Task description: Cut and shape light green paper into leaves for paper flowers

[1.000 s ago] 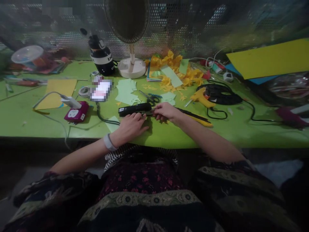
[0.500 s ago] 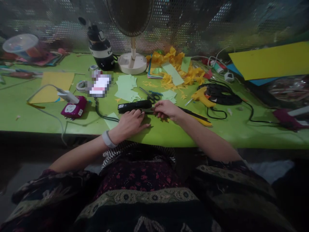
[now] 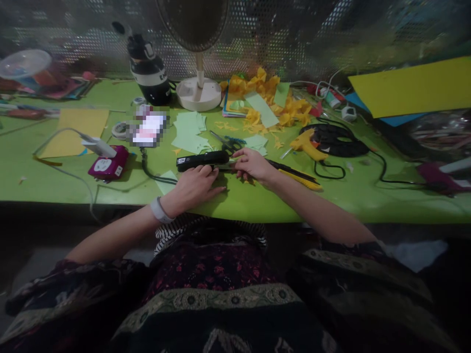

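Note:
A black stapler (image 3: 203, 160) lies lengthwise across the green tabletop before me. My left hand (image 3: 193, 187) rests over its near side, fingers bent onto it and thumb stretched along the table. From its right end a grey metal strip (image 3: 225, 167) reaches to my right hand (image 3: 253, 166), whose fingers are pinched around that end. The fingers partly hide what they grip. Just beyond the stapler lie dark-handled scissors (image 3: 231, 144). A yellow and black cutter (image 3: 300, 177) sits beside my right wrist, and a light green paper piece (image 3: 167, 182) is partly under my left hand.
Green paper pieces (image 3: 189, 132) and crumpled orange paper (image 3: 290, 110) lie farther back. A yellow glue gun (image 3: 308, 146) is at right, its cord on the table. Behind stand a dark bottle (image 3: 150, 78) and a white fan base (image 3: 199, 94). A phone (image 3: 149, 128) lies left.
The whole view has shifted slightly, so things appear a little farther left. A bit more of the metal strip shows between my hands. Both hands keep nearly the same pose at the stapler.

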The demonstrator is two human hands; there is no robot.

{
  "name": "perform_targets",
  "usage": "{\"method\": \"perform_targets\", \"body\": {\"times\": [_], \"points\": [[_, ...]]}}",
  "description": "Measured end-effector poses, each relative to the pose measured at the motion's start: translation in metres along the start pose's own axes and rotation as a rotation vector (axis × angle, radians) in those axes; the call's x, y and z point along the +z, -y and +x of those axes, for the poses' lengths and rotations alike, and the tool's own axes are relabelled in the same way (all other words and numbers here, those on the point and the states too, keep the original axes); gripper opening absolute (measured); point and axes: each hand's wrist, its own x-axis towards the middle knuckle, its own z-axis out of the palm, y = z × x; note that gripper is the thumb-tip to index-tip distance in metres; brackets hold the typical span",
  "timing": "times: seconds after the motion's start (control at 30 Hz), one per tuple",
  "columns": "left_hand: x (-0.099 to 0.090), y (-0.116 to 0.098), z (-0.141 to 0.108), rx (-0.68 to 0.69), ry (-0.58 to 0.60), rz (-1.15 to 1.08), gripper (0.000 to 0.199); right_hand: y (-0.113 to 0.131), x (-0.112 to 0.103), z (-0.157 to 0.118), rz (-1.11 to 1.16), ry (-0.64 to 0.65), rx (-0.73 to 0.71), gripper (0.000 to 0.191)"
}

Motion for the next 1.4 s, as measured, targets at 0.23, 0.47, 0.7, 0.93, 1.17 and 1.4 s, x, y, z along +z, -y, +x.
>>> {"method": "perform_targets", "body": {"times": [0.23,0.47,0.7,0.93,1.17,1.4], "points": [[-0.025,0.048,0.003,-0.092,-0.246,-0.093,0.053,0.001,0.002,-0.003,0.000,-0.006,-0.020,0.027],[-0.007,0.101,0.017,0.043,0.058,-0.434,0.053,0.005,0.003,-0.005,-0.027,0.001,-0.012,0.027],[-0.002,0.113,0.011,-0.020,0.016,-0.442,0.051,0.018,0.012,0.000,-0.066,0.003,0.014,0.025],[0.001,0.131,0.002,-0.042,-0.004,-0.439,0.050,0.020,0.025,0.013,-0.046,0.038,-0.013,0.026],[0.009,0.140,0.008,-0.056,-0.027,-0.461,0.052,0.019,0.029,0.014,0.010,-0.020,-0.071,0.024],[0.012,0.141,0.011,-0.053,-0.044,-0.440,0.052,0.016,0.029,0.019,0.003,-0.018,-0.060,0.025]]}}
